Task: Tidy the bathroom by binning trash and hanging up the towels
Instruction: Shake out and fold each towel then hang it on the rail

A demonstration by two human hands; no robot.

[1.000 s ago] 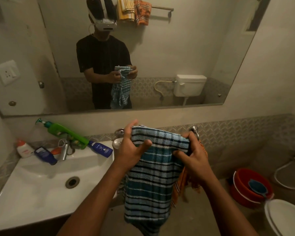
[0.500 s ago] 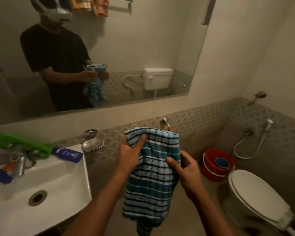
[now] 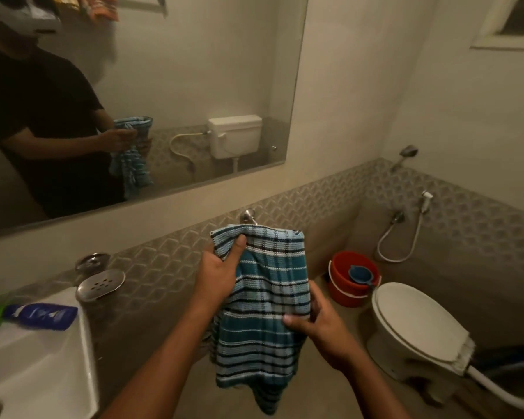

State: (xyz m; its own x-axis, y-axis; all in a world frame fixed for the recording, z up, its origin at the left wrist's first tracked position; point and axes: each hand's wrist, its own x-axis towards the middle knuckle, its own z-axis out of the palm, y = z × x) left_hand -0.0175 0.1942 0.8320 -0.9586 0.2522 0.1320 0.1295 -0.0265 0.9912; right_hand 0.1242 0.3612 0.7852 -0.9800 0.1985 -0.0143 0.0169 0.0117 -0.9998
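Blue striped towel (image 3: 263,300) up in front of the wall hook (image 3: 248,216). Left hand (image 3: 221,275) gripping its top corner, right hand (image 3: 318,322) pinching its side edge.

One head-worn camera looks forward and down from close above the towel (image 3: 262,300), facing the far wall; the mirror (image 3: 170,86) at upper left reflects the wearer.

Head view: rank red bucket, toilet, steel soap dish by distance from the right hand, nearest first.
From the right hand:
1. Red bucket, just to its right, on the floor.
2. Toilet, farther right.
3. Steel soap dish, far left, by the sink.
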